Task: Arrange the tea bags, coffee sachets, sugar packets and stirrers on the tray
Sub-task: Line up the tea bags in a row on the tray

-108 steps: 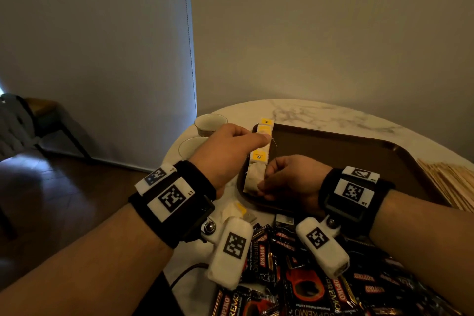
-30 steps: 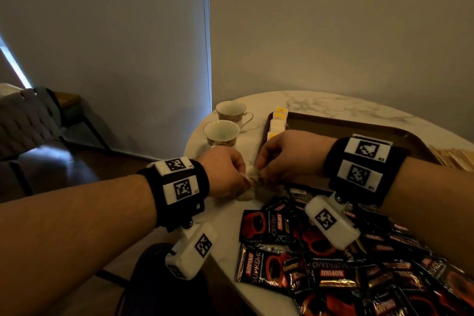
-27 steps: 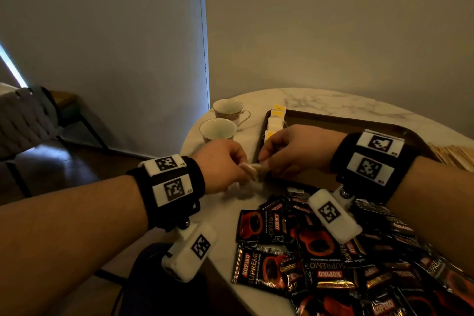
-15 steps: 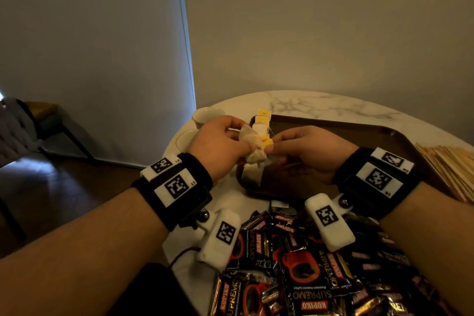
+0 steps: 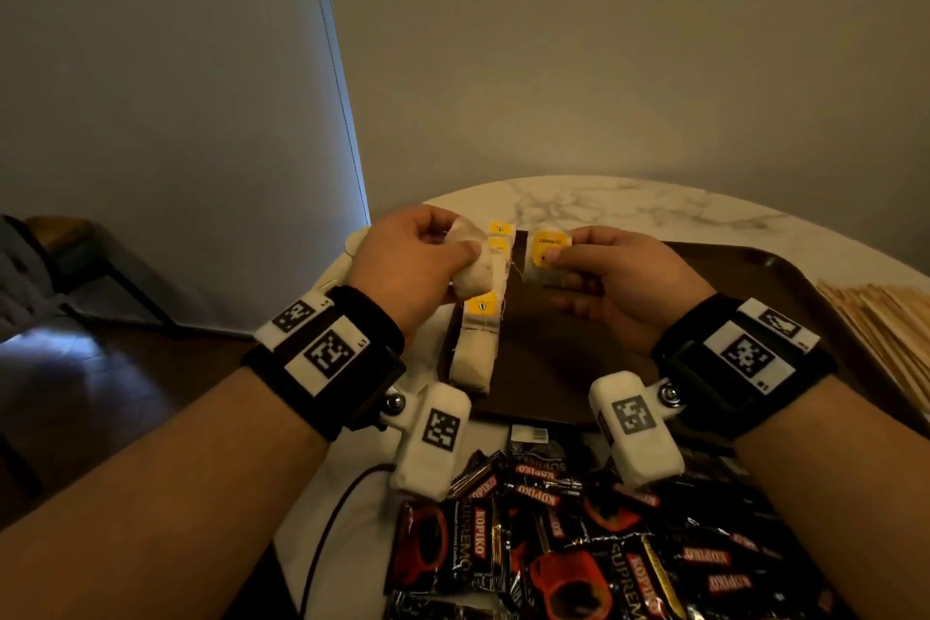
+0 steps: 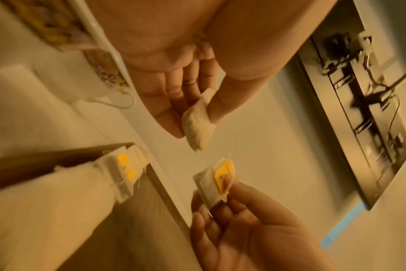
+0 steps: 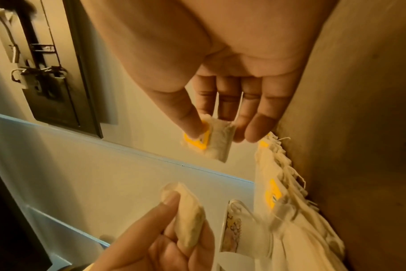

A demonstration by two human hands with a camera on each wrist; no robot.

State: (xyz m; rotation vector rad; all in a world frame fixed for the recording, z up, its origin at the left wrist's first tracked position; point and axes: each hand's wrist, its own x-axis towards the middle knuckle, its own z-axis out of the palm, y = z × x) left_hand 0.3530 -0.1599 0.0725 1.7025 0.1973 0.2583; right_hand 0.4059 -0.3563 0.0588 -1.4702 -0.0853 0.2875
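My left hand (image 5: 453, 242) pinches a plain white tea bag (image 6: 197, 126) between thumb and fingers, held in the air over the tray's left rim. A short gap to its right, my right hand (image 5: 553, 262) pinches a second tea bag (image 7: 211, 143) by its yellow tag. Below them a row of tea bags (image 5: 478, 347) with yellow tags lies along the left edge of the brown tray (image 5: 755, 277). Black and red coffee sachets (image 5: 553, 544) are heaped on the marble table in front of the tray. No sugar packets are recognisable.
Wooden stirrers (image 5: 896, 317) lie in a pile to the right of the tray. A patterned cup (image 6: 97, 64) stands left of the tray, mostly hidden behind my left hand in the head view. The round table's edge runs close on the left, with a chair (image 5: 65, 257) beyond.
Both hands rose from the table edge to above the tray with tea bags bunched between them. They have since drawn apart, each holding one bag.
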